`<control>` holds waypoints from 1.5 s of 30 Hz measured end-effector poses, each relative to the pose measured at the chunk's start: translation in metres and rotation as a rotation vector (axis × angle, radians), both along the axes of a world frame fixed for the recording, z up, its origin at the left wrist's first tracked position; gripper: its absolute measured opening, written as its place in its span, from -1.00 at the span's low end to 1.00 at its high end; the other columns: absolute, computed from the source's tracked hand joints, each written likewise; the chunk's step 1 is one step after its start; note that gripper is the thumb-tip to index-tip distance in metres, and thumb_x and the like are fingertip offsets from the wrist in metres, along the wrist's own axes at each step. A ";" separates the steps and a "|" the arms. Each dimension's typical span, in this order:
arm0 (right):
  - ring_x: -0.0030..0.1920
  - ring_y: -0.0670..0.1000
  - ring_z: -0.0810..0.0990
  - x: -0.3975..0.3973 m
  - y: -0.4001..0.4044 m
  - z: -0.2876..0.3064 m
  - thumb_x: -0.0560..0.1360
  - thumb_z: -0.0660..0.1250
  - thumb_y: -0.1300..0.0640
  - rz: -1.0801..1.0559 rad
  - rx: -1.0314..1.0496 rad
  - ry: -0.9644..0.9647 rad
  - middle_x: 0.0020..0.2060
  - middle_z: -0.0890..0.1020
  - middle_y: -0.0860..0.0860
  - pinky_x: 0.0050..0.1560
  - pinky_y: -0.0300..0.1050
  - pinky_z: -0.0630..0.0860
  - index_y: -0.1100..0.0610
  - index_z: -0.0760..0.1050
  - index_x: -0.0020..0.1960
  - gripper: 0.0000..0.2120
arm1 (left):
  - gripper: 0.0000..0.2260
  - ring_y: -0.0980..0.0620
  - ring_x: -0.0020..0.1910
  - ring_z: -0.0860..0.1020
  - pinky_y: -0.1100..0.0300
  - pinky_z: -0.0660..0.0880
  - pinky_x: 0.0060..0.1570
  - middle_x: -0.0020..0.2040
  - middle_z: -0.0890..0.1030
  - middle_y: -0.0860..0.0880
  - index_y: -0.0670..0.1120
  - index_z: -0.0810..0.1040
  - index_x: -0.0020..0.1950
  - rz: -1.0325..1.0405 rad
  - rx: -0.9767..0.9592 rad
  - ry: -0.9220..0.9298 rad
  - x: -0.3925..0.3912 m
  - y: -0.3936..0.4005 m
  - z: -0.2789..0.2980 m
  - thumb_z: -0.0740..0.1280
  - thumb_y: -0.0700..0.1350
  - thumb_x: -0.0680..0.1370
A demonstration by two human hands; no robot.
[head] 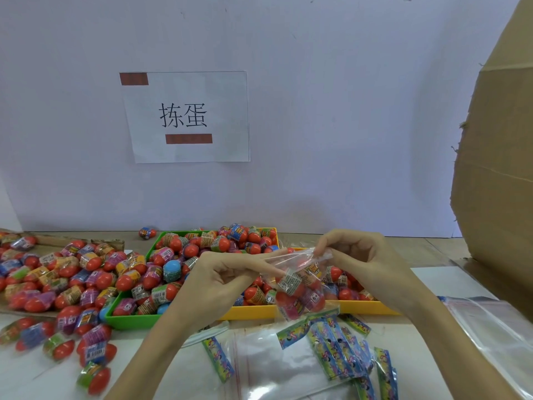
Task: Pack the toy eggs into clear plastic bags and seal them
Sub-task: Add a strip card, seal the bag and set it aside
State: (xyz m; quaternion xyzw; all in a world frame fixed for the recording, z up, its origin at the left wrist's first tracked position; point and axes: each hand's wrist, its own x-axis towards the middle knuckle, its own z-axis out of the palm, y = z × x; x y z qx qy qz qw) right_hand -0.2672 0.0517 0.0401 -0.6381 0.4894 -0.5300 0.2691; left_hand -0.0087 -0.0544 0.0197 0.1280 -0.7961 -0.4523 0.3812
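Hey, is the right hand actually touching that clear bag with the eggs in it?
Touching. In the head view, the right hand pinches the top edge of the clear bag between thumb and fingers, with no gap visible there.

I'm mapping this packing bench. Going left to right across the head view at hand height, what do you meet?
Loose toy eggs → green tray → left hand → clear bag of eggs → right hand → cardboard box.

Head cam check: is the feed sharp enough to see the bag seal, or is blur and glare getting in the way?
Head view: wide-angle bend curves the cardboard box; loose eggs at left smear with blur; the wall sign reads sharp; the clear bag between left hand and right hand is soft, with mild sheen, seal line unclear.
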 end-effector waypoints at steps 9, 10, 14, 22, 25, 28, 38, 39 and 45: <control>-0.10 -0.03 0.71 0.004 0.003 0.003 0.59 0.33 0.31 -0.052 -0.050 0.067 -0.10 0.75 0.03 -0.08 -0.29 0.58 0.04 0.73 -0.04 -0.74 | -0.61 0.09 0.41 0.59 0.23 0.55 0.34 0.29 0.70 0.13 0.01 0.79 0.12 -0.033 -0.088 -0.004 0.003 -0.004 -0.001 0.27 -0.39 0.62; -0.08 0.02 0.71 0.003 0.002 0.003 0.60 0.33 0.35 -0.058 -0.051 0.088 -0.09 0.74 0.03 -0.08 -0.20 0.60 0.05 0.73 -0.04 -0.72 | -0.61 0.10 0.41 0.59 0.23 0.55 0.34 0.29 0.70 0.14 0.02 0.79 0.12 -0.029 -0.093 -0.008 0.002 -0.004 -0.001 0.27 -0.38 0.61; -0.07 0.12 0.68 0.003 0.001 0.001 0.58 0.34 0.43 -0.065 -0.061 0.109 -0.10 0.72 0.03 -0.06 0.00 0.64 0.05 0.73 -0.07 -0.66 | -0.63 0.07 0.42 0.59 0.17 0.56 0.35 0.31 0.70 0.12 -0.01 0.79 0.11 -0.013 -0.085 -0.037 0.003 -0.007 -0.003 0.26 -0.36 0.61; 0.01 0.13 0.72 0.002 0.001 0.002 0.58 0.28 0.46 -0.001 0.008 0.090 -0.04 0.72 0.07 0.05 -0.06 0.66 0.15 0.76 -0.08 -0.66 | -0.68 -0.09 0.35 0.65 -0.33 0.62 0.21 0.29 0.71 0.05 -0.10 0.80 0.05 0.066 -0.119 -0.065 0.004 -0.009 -0.007 0.26 -0.33 0.60; 0.01 0.12 0.72 0.004 0.001 0.002 0.60 0.34 0.23 0.011 0.039 0.058 -0.03 0.72 0.06 0.08 -0.05 0.65 0.13 0.75 -0.03 -0.80 | -0.68 -0.06 0.36 0.65 -0.29 0.64 0.19 0.28 0.72 0.07 -0.10 0.80 0.07 0.065 -0.128 -0.074 0.004 -0.009 -0.007 0.25 -0.32 0.60; 0.01 0.08 0.73 0.005 0.000 0.000 0.61 0.46 0.13 -0.001 0.061 0.059 -0.04 0.73 0.06 0.09 -0.05 0.63 0.05 0.72 0.01 -0.94 | -0.68 0.01 0.37 0.63 -0.13 0.63 0.26 0.25 0.73 0.08 -0.07 0.79 0.10 0.047 -0.103 -0.072 0.005 -0.009 -0.007 0.25 -0.27 0.61; 0.06 0.09 0.70 0.002 -0.001 -0.003 0.62 0.41 0.29 0.052 0.063 -0.030 -0.01 0.70 0.04 0.15 -0.13 0.58 0.13 0.59 0.12 -0.89 | -0.79 0.10 0.28 0.68 0.21 0.62 0.24 0.16 0.76 0.11 0.04 0.80 0.13 0.087 -0.021 -0.006 -0.002 -0.004 -0.006 0.50 -0.13 0.53; 0.05 0.08 0.69 0.002 -0.001 -0.003 0.63 0.39 0.30 0.048 0.066 -0.026 -0.01 0.69 0.04 0.14 -0.14 0.58 0.15 0.57 0.13 -0.89 | -0.78 0.09 0.27 0.68 0.21 0.61 0.25 0.16 0.76 0.10 0.04 0.79 0.14 0.087 -0.012 0.003 -0.002 -0.004 -0.006 0.49 -0.14 0.53; 0.07 0.11 0.69 0.012 -0.005 -0.007 0.61 0.41 0.12 -0.005 0.055 -0.070 0.03 0.69 0.07 0.16 -0.09 0.63 0.02 0.57 0.27 -0.77 | -0.80 0.05 0.24 0.70 0.17 0.63 0.23 0.15 0.76 0.06 -0.06 0.78 0.14 0.139 -0.006 0.078 -0.008 -0.001 -0.012 0.46 -0.19 0.55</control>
